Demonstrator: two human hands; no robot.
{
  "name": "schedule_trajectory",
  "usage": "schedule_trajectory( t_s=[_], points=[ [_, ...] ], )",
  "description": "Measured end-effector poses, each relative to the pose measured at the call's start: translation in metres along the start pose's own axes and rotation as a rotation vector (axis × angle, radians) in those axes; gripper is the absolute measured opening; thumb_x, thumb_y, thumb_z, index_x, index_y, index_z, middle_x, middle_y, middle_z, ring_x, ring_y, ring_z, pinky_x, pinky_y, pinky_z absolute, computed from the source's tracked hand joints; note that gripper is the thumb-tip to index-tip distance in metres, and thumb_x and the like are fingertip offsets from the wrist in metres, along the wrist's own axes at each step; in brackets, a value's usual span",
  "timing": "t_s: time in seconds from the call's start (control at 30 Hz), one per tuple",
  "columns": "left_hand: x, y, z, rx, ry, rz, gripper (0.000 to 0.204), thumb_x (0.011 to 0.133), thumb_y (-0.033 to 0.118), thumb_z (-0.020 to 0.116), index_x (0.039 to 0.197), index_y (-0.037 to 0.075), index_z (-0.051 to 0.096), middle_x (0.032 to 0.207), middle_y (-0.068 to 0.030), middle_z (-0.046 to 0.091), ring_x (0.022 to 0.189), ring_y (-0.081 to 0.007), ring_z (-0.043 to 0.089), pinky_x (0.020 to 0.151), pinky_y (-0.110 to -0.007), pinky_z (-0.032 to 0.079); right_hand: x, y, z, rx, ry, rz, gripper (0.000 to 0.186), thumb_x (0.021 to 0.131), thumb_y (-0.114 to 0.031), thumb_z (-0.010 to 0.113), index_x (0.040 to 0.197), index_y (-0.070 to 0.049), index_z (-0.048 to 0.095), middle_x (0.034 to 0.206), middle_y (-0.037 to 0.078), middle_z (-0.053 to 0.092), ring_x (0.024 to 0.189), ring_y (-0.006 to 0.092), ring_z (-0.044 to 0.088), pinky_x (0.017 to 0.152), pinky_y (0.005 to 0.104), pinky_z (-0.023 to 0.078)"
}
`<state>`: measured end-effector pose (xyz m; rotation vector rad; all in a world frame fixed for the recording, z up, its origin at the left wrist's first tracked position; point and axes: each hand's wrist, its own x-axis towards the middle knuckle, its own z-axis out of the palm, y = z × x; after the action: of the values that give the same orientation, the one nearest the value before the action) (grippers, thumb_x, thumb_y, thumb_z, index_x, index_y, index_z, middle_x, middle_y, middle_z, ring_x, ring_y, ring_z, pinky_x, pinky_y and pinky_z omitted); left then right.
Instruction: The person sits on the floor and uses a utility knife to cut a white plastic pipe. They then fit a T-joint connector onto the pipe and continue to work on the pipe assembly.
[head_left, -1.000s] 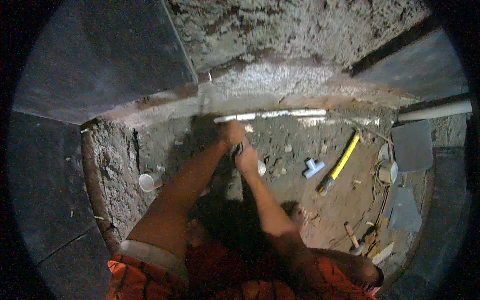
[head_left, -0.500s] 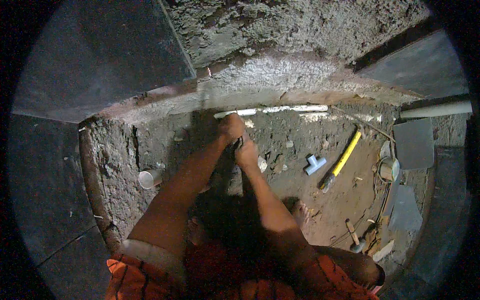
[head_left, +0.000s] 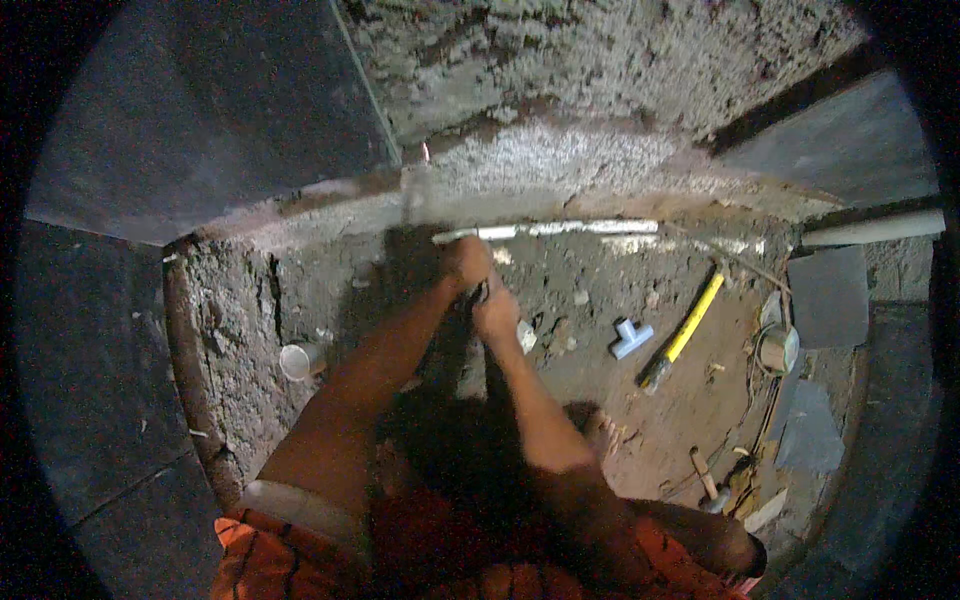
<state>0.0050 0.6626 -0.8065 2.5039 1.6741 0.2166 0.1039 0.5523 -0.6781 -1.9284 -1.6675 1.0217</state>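
Observation:
My left hand (head_left: 468, 264) is closed in a fist beside the left end of a long white pipe (head_left: 570, 229) at the foot of the rough wall. Just below and to its right, my right hand (head_left: 495, 316) is closed too, nearly touching it. Something dark and narrow shows between the two fists, but its kind is hidden by the fingers and shadow. Both forearms reach forward over dark, broken ground. Right of my hands lies a grey-blue pipe tee (head_left: 631, 340), with a yellow-handled tool (head_left: 694, 318) with a black end beside it.
A short pale pipe stub (head_left: 300, 361) stands at the left. On the right are a round can (head_left: 777, 349), grey tile pieces (head_left: 828, 297) and a wooden-handled hammer (head_left: 706, 476). Dark slabs (head_left: 110, 350) border the pit on the left. My bare foot (head_left: 603, 438) is below the tee.
The surroundings and both hands sit slightly lower in the picture, with some blur. Both fists keep almost the same place beside the white pipe.

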Motion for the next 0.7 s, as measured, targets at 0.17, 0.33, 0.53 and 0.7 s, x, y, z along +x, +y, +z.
schedule_trajectory(
  t_s=[0.17,0.33,0.53,0.7],
  points=[
    [-0.001,-0.011,-0.037,0.022,0.129,-0.558,0.016,0.079,0.024,0.071,0.083,0.008,0.074,0.074,-0.0117,0.07,0.069,-0.032,0.07,0.06,-0.046,0.055,0.006,-0.008,0.024,-0.022,0.03,-0.083,0.051,0.093,-0.015,0.058,0.143,-0.012,0.054,0.101,0.029,0.071,0.087,0.0507,0.068,0.077,0.0582,0.055],
    [-0.005,0.011,-0.058,0.035,-0.062,-0.031,0.021,0.08,0.025,0.069,0.081,0.006,0.078,0.076,-0.0154,0.072,0.07,-0.0333,0.073,0.062,-0.046,0.058,-0.002,-0.003,0.004,0.008,-0.05,0.053,0.054,0.088,-0.015,0.063,0.141,-0.011,0.053,0.104,0.028,0.071,0.092,0.047,0.07,0.081,0.0567,0.056],
    [-0.01,-0.078,0.019,0.073,0.066,-0.799,0.021,0.083,0.028,0.07,0.084,0.007,0.075,0.08,-0.0178,0.073,0.073,-0.0349,0.073,0.066,-0.051,0.057,-0.007,-0.044,0.034,-0.013,-0.097,-0.108,0.058,0.084,-0.011,0.067,0.14,-0.011,0.054,0.107,0.025,0.072,0.099,0.0467,0.069,0.084,0.0575,0.055],
    [-0.011,0.007,0.021,-0.117,0.028,-0.273,0.019,0.082,0.025,0.07,0.083,0.007,0.075,0.079,-0.0159,0.072,0.069,-0.0329,0.07,0.06,-0.047,0.055,-0.013,0.004,-0.006,-0.018,-0.068,0.121,0.057,0.084,-0.012,0.067,0.14,-0.011,0.054,0.105,0.026,0.072,0.096,0.0478,0.069,0.083,0.0583,0.055]
  ],
)
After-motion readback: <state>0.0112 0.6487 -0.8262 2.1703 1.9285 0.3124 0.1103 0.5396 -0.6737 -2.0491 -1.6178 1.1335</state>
